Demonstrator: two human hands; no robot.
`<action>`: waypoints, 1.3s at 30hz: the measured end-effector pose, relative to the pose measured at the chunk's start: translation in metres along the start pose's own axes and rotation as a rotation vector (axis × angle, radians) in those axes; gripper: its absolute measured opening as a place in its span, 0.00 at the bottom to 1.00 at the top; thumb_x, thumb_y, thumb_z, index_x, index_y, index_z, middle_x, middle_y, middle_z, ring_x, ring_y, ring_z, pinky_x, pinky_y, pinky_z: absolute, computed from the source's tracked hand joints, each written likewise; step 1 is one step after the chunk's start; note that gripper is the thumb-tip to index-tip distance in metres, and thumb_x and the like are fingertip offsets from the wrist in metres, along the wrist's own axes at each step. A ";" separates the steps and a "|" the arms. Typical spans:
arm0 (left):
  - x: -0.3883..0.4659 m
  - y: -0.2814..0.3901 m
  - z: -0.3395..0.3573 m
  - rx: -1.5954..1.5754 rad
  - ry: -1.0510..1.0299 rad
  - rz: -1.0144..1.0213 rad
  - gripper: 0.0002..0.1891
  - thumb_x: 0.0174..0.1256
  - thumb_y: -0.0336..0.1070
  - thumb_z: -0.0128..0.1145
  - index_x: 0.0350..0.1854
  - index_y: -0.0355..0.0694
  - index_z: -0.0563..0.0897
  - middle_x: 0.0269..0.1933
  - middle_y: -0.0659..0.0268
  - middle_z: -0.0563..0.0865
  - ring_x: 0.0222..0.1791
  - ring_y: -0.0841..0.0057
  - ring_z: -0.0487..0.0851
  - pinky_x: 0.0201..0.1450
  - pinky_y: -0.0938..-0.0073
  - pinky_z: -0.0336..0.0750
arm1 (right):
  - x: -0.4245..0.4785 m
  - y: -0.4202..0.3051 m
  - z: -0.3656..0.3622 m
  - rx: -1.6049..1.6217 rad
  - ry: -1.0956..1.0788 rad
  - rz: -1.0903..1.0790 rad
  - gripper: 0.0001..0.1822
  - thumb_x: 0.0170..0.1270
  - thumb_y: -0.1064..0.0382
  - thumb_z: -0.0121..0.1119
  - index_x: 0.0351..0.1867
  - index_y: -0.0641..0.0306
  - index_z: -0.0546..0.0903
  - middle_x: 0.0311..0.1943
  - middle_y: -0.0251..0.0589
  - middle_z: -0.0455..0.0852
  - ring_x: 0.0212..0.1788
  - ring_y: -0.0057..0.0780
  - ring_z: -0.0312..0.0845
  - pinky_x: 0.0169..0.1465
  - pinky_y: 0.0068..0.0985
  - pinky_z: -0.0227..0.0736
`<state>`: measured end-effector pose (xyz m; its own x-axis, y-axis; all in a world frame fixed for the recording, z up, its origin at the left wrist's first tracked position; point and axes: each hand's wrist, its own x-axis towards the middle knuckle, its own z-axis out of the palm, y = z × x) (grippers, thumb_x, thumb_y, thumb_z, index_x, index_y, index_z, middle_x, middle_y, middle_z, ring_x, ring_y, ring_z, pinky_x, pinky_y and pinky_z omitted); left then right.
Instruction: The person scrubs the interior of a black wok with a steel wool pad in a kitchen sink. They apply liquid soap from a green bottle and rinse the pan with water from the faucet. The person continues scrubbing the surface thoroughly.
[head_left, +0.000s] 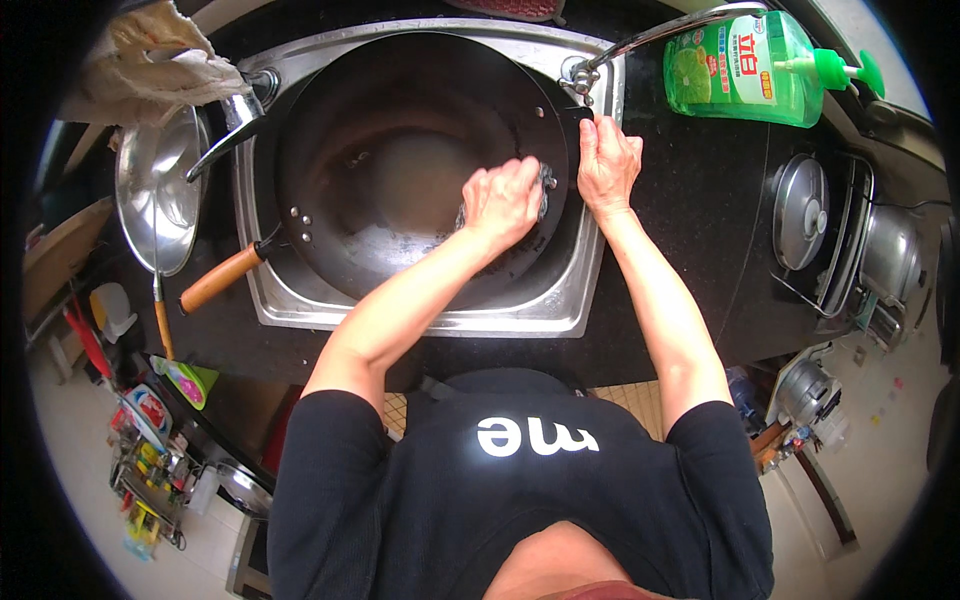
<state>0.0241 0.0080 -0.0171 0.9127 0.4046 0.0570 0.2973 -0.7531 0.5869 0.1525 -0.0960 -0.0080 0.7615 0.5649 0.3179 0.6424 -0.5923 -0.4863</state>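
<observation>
A large dark metal wok (420, 97) lies in the stainless steel sink (300, 319), its wooden handle (221, 279) sticking out over the sink's left edge. With my left hand (504, 196) I press a grey scrubber or cloth (545, 191) against the wok's inner right wall; most of it is hidden under my fingers. My right hand (609, 161) is closed at the dark handle on the wok's right rim, above the sink's right edge. The wok's inside looks wet, with cloudy liquid at the bottom.
A chrome faucet (660, 28) rises behind the right hand, beside a green dish soap bottle (742, 71). Another spout (232, 135) with a cloth over it stands at left, near a metal ladle or strainer (161, 202). A lidded pot (802, 214) sits at right.
</observation>
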 end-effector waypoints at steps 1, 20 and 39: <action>-0.006 -0.002 0.000 -0.041 -0.012 0.051 0.07 0.54 0.38 0.58 0.30 0.44 0.74 0.28 0.60 0.81 0.28 0.58 0.82 0.30 0.55 0.76 | 0.000 0.000 0.000 -0.005 0.002 0.003 0.11 0.69 0.55 0.52 0.34 0.59 0.77 0.27 0.41 0.82 0.32 0.38 0.78 0.40 0.31 0.59; -0.002 -0.009 -0.006 0.026 -0.117 -0.069 0.06 0.56 0.37 0.57 0.31 0.43 0.74 0.30 0.58 0.84 0.29 0.53 0.83 0.31 0.51 0.77 | 0.001 -0.001 0.001 0.018 0.017 0.000 0.12 0.70 0.54 0.52 0.35 0.59 0.78 0.27 0.41 0.82 0.29 0.41 0.74 0.39 0.31 0.60; -0.007 -0.030 -0.019 0.123 -0.291 -0.148 0.07 0.59 0.39 0.55 0.35 0.43 0.75 0.30 0.57 0.85 0.31 0.53 0.84 0.33 0.52 0.77 | -0.001 -0.003 0.000 0.017 -0.007 0.017 0.12 0.69 0.53 0.51 0.34 0.58 0.77 0.27 0.40 0.83 0.32 0.38 0.79 0.40 0.32 0.59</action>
<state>0.0035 0.0376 -0.0200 0.8936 0.3624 -0.2648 0.4477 -0.7613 0.4690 0.1498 -0.0945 -0.0067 0.7716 0.5589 0.3038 0.6278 -0.5920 -0.5054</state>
